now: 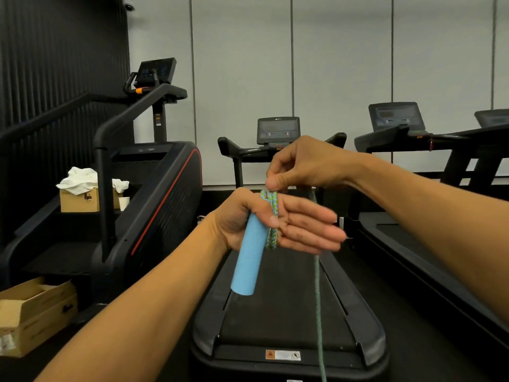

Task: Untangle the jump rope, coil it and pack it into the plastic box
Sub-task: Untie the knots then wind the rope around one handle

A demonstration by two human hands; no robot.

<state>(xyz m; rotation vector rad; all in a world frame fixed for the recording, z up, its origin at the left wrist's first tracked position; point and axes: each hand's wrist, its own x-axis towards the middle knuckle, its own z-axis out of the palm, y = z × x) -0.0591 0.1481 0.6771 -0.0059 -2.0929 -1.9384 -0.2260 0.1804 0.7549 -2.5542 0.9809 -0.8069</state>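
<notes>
My left hand [264, 224] holds the light blue handle [246, 260] of the jump rope, thumb pressing it against the palm, fingers stretched out to the right. Several turns of the green-and-blue braided rope [272, 216] are wound around that hand's fingers beside the handle. My right hand [300, 166] sits just above and pinches the rope at the top of the loops. A single strand of rope [318, 299] hangs straight down from there, out of the bottom of the view. No plastic box is in view.
A black treadmill [286, 312] stretches out right below my hands. A stair-climber machine [154, 188] stands at the left, more treadmills [413, 150] at the right. Cardboard boxes sit at the lower left [35, 315] and on the climber's steps [80, 201] with white cloth and a paper cup.
</notes>
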